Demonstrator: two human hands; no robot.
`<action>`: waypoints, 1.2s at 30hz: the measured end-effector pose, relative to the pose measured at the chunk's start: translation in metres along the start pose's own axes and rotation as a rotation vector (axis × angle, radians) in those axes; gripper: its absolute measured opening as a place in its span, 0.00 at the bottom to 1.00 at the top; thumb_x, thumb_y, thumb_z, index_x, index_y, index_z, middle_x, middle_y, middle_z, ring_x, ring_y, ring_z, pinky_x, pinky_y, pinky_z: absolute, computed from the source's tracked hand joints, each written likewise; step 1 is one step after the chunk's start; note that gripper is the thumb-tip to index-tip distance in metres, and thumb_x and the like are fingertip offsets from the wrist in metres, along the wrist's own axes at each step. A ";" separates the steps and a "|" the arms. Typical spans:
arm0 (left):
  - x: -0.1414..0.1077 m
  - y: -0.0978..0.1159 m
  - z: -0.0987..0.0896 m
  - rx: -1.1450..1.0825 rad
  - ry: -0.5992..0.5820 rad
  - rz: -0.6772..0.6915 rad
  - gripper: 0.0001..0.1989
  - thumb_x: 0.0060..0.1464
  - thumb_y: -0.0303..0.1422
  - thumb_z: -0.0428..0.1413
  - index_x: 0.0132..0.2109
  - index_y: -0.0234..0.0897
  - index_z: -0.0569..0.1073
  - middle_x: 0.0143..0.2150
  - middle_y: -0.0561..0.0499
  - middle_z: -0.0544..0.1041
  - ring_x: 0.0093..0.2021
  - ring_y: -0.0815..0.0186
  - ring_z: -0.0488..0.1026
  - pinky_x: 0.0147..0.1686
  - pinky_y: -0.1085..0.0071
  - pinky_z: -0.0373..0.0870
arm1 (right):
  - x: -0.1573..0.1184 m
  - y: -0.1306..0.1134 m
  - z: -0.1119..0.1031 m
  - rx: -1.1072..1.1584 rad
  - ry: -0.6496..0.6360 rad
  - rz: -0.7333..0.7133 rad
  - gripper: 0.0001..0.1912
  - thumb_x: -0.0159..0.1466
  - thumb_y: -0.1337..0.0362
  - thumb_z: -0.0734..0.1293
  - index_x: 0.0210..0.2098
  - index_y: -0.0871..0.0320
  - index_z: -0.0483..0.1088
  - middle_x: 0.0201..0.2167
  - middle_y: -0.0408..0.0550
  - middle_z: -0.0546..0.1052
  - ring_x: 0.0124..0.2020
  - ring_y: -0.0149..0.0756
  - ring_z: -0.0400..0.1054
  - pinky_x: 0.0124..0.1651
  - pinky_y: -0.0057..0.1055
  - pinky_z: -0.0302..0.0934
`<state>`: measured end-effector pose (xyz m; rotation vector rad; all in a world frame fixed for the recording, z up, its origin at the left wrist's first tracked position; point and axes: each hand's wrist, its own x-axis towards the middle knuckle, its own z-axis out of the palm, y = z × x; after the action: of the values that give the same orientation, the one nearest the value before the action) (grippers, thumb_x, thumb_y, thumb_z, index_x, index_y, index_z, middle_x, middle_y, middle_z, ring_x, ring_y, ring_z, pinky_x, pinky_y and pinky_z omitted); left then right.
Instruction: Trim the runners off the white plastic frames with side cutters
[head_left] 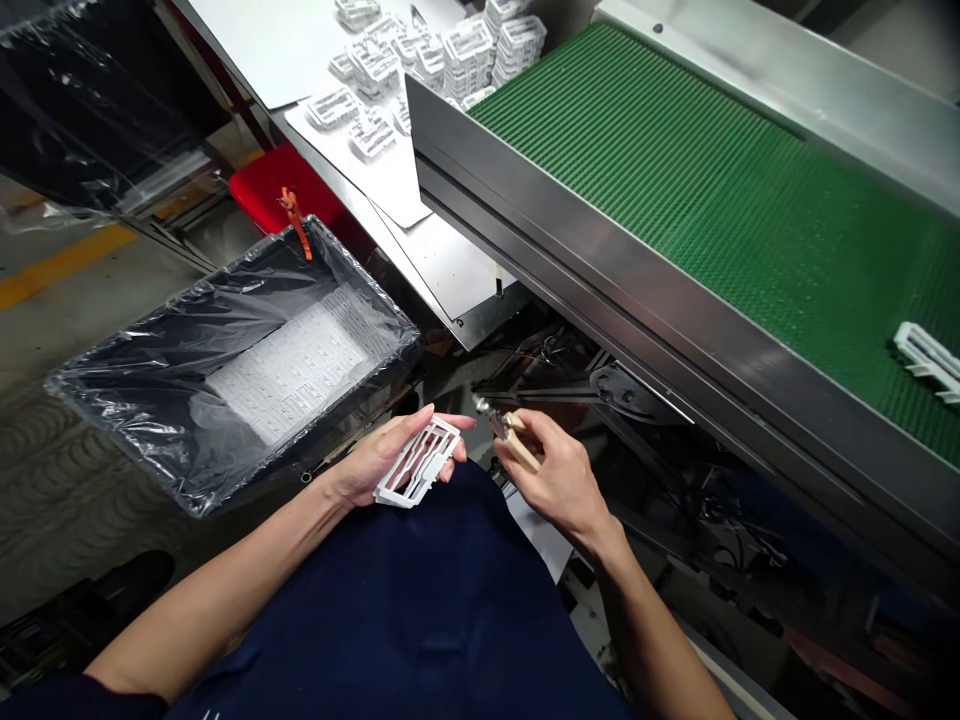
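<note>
My left hand (379,462) holds a white moulded plastic frame (417,464) flat on its fingers, with the thumb across the frame's near side. My right hand (555,475) is shut on small cutting pliers (506,432) with pale wooden-coloured handles and a metal tip. The pliers' tip points left, a short way from the frame's upper corner and not touching it. Both hands are held over my dark blue apron (390,600).
A black bin (225,400) lined with clear plastic sits to the left and holds a layer of white frames. Stacks of white frames (465,60) lie on white sheets on a steel table. To the right runs a green conveyor belt (697,200) with steel side walls, carrying a white frame (928,362).
</note>
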<state>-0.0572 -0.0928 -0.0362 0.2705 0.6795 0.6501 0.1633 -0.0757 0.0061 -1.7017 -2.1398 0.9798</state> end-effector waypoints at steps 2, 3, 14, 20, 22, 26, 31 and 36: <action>-0.001 0.001 0.000 0.022 -0.004 0.005 0.25 0.59 0.46 0.47 0.52 0.30 0.71 0.38 0.42 0.75 0.31 0.64 0.73 0.30 0.72 0.67 | -0.005 0.000 -0.006 -0.090 -0.080 -0.092 0.11 0.59 0.63 0.63 0.42 0.56 0.66 0.34 0.46 0.72 0.35 0.35 0.65 0.39 0.30 0.59; -0.001 0.002 0.000 0.036 -0.006 0.000 0.25 0.59 0.47 0.47 0.52 0.30 0.71 0.38 0.42 0.75 0.31 0.64 0.73 0.30 0.73 0.67 | -0.007 0.000 -0.008 -0.138 -0.105 -0.120 0.12 0.58 0.64 0.63 0.42 0.56 0.66 0.33 0.46 0.72 0.34 0.35 0.65 0.39 0.30 0.59; -0.002 0.004 0.000 0.169 -0.014 -0.053 0.26 0.60 0.46 0.45 0.55 0.30 0.69 0.38 0.39 0.75 0.29 0.64 0.72 0.28 0.71 0.65 | -0.005 0.000 -0.016 -0.325 -0.191 -0.188 0.13 0.58 0.63 0.63 0.43 0.55 0.67 0.32 0.44 0.71 0.33 0.34 0.65 0.35 0.28 0.56; -0.004 0.003 -0.004 0.206 -0.030 -0.032 0.27 0.60 0.46 0.46 0.56 0.29 0.69 0.39 0.38 0.74 0.29 0.64 0.71 0.27 0.71 0.64 | -0.004 -0.002 -0.019 -0.351 -0.214 -0.205 0.10 0.59 0.63 0.62 0.40 0.54 0.68 0.28 0.43 0.70 0.29 0.31 0.64 0.30 0.26 0.52; -0.004 0.002 -0.005 0.213 -0.030 -0.033 0.27 0.60 0.46 0.45 0.55 0.29 0.69 0.38 0.39 0.75 0.29 0.64 0.71 0.26 0.72 0.63 | -0.003 -0.002 -0.018 -0.346 -0.203 -0.216 0.09 0.59 0.63 0.61 0.39 0.54 0.69 0.27 0.43 0.70 0.27 0.31 0.63 0.28 0.26 0.51; -0.005 0.003 -0.002 0.208 -0.021 -0.025 0.27 0.60 0.48 0.45 0.54 0.30 0.70 0.37 0.40 0.74 0.29 0.65 0.70 0.26 0.73 0.63 | -0.002 0.002 -0.011 -0.162 -0.182 -0.191 0.08 0.59 0.65 0.61 0.36 0.55 0.69 0.25 0.42 0.70 0.26 0.29 0.62 0.29 0.25 0.52; -0.005 0.007 0.005 0.553 0.097 0.200 0.22 0.55 0.46 0.53 0.51 0.35 0.71 0.39 0.46 0.71 0.34 0.65 0.67 0.34 0.71 0.63 | 0.017 0.014 0.008 0.199 -0.075 0.114 0.13 0.61 0.54 0.62 0.38 0.57 0.68 0.27 0.42 0.72 0.27 0.30 0.64 0.31 0.26 0.57; -0.007 0.004 0.005 1.094 0.276 0.544 0.18 0.53 0.38 0.57 0.50 0.39 0.70 0.43 0.48 0.70 0.41 0.63 0.67 0.42 0.70 0.61 | 0.086 0.023 0.037 0.132 0.021 0.158 0.21 0.59 0.47 0.61 0.43 0.55 0.66 0.36 0.46 0.74 0.36 0.37 0.67 0.40 0.32 0.59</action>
<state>-0.0601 -0.0938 -0.0274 1.4339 1.2076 0.7820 0.1350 -0.0064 -0.0548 -1.8295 -1.9053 1.1122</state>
